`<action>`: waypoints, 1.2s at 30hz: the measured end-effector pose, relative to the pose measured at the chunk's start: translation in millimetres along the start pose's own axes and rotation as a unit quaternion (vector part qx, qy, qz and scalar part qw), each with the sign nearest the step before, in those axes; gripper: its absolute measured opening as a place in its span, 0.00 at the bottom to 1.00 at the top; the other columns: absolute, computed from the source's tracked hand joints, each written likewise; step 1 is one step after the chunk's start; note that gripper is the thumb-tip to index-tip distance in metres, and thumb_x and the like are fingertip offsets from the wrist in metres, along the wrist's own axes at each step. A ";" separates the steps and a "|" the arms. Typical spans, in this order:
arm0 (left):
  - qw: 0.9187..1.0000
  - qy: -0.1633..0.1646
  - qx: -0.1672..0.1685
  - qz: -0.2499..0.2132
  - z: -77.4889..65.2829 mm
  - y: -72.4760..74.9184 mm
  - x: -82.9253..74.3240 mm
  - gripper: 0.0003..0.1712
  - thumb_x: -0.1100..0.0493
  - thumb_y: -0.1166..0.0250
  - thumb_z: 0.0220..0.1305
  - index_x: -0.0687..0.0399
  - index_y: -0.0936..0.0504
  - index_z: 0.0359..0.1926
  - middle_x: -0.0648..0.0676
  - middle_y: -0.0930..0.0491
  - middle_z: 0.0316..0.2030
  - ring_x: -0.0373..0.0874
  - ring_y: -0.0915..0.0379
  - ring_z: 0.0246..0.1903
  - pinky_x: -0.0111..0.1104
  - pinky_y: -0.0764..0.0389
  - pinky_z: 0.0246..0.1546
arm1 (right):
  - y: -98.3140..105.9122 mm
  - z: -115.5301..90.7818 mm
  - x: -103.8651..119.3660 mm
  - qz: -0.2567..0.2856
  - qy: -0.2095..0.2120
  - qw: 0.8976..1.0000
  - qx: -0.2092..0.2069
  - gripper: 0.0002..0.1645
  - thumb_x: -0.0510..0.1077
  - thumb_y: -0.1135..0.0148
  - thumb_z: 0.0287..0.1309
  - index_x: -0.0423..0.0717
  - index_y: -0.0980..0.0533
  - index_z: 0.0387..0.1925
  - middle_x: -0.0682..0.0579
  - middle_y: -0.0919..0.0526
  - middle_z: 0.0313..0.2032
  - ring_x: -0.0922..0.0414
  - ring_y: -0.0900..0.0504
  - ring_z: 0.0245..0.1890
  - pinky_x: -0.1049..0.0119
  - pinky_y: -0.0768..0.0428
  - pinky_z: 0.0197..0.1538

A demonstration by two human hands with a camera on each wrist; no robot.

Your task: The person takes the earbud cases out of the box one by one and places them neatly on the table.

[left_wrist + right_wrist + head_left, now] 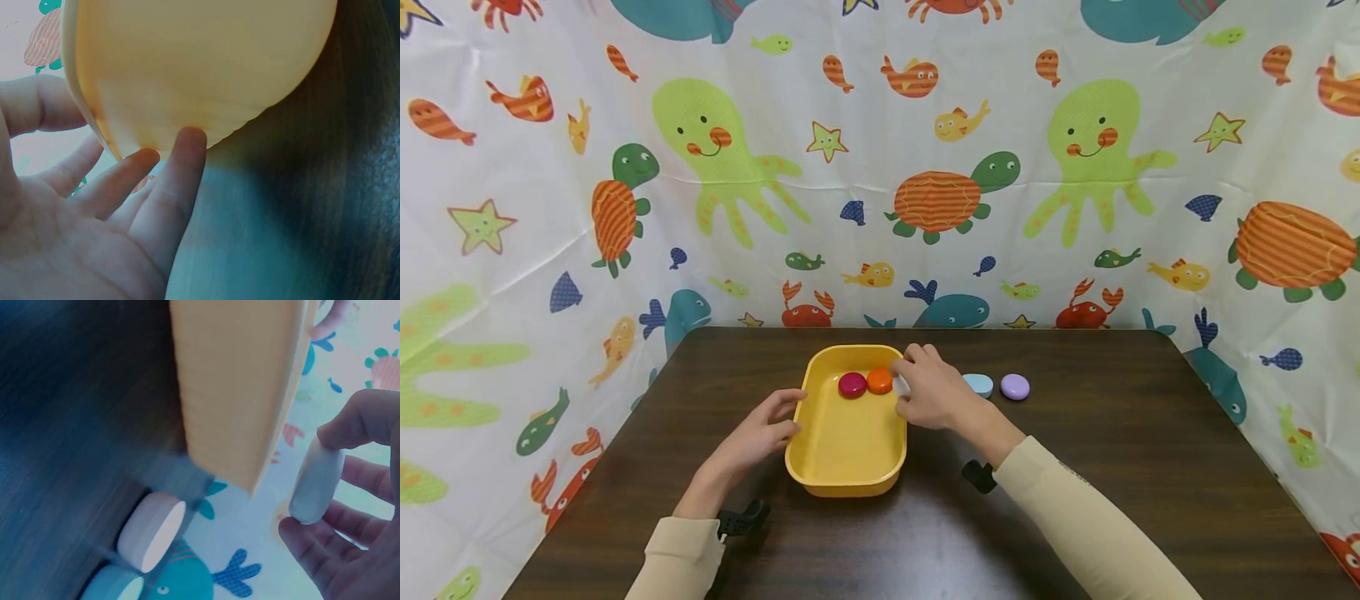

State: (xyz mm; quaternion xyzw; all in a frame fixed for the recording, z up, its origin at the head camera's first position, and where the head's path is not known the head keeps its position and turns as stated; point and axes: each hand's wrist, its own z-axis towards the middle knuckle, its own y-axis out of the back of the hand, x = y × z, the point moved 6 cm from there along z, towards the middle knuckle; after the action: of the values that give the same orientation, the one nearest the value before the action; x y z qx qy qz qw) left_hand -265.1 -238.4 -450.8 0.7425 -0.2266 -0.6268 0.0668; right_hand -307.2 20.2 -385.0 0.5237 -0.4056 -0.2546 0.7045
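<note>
A yellow tray [847, 450] sits on the dark table, with a crimson disc [852, 385] and an orange disc [880, 381] lying at its far end. At the tray's left side is my left hand [765, 429]; its fingertips [187, 140] touch the outside of the wall. My right hand [936, 392] is over the tray's right edge and pinches a white rounded disc [317, 481] between thumb and fingers. In the right wrist view that disc is held beside the tray's rim, clear of the table.
Right of the tray, a light blue disc [977, 385] and a lilac disc [1015, 387] lie on the table [1112, 467]. A pale pinkish disc [150, 531] shows in the right wrist view, hidden in the head view. A sea-animal curtain [865, 108] hangs behind the table.
</note>
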 end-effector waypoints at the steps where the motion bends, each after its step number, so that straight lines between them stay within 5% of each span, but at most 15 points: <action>1: 1.000 0.000 0.000 0.000 0.3 0.1 0.0 0.35 0.58 0.41 0.71 0.53 0.42 0.75 0.64 0.45 0.77 0.64 0.39 0.71 0.56 0.30 0.65 | -0.1 0.1 -2.3 0.001 -0.003 1.000 -0.001 0.25 0.45 0.31 0.53 0.49 0.21 0.55 0.51 0.27 0.49 0.54 0.33 0.49 0.63 0.18 0.47; 17: 1.000 -0.010 0.010 -0.010 2.7 -0.3 -0.5 0.34 0.60 0.42 0.72 0.57 0.42 0.75 0.66 0.43 0.76 0.64 0.38 0.70 0.56 0.28 0.64 | -13.9 -5.7 -36.6 0.001 -0.039 0.999 0.011 0.20 0.45 0.32 0.54 0.49 0.21 0.50 0.50 0.27 0.47 0.51 0.32 0.48 0.62 0.20 0.45; 36: 1.000 -0.012 0.008 -0.006 2.0 0.7 -0.9 0.34 0.61 0.43 0.71 0.57 0.42 0.74 0.66 0.42 0.75 0.64 0.37 0.69 0.56 0.27 0.64 | -29.5 -12.8 -49.4 0.006 -0.055 0.998 0.038 0.20 0.45 0.30 0.54 0.48 0.21 0.49 0.48 0.27 0.47 0.49 0.31 0.47 0.57 0.19 0.44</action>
State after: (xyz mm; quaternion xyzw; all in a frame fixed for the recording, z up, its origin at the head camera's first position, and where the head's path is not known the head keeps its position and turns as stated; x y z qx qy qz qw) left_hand -267.3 -238.3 -450.2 0.7368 -0.2274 -0.6344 0.0545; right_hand -321.3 56.2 -429.5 0.5328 -0.4566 -0.2629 0.6622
